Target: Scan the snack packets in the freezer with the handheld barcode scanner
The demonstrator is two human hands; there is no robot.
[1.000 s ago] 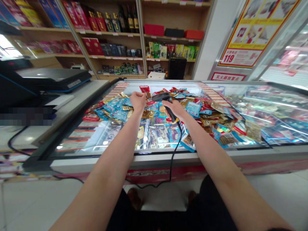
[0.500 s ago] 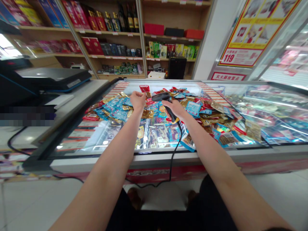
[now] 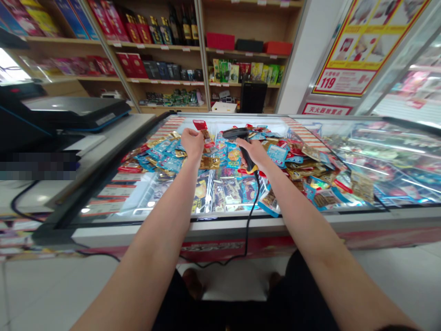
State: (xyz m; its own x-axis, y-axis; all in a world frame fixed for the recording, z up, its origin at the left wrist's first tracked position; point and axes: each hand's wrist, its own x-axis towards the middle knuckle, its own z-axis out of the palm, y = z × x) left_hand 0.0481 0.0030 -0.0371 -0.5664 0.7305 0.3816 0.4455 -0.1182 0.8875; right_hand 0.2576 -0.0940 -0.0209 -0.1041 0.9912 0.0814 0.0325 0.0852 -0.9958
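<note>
Scanner: black, handheld; held above the far middle of the freezer top, with the head turned left toward the red packet.
Right hand: closed around the scanner grip; the head sticks out past the fingers.
Cable: black; run from the base of the grip over the front rim and down to the floor.
Red packet: small and flat; raised above the pile, just left of the scanner head but apart from it.
Left hand: closed, with the red packet pinched at the fingertips.
Pile: many flat snack packets in blue, gold and red, spread loose over the glass beneath and around both hands.
Freezer: long chest type with a glass top; more packaged goods are seen through the glass.
Counter: grey; set against the left end of the freezer.
Till: dark, flat unit placed on the counter.
Shelves: wooden, behind the freezer; stocked with boxes and bottles.
Poster: yellow and red; fixed to the wall at upper right.
</note>
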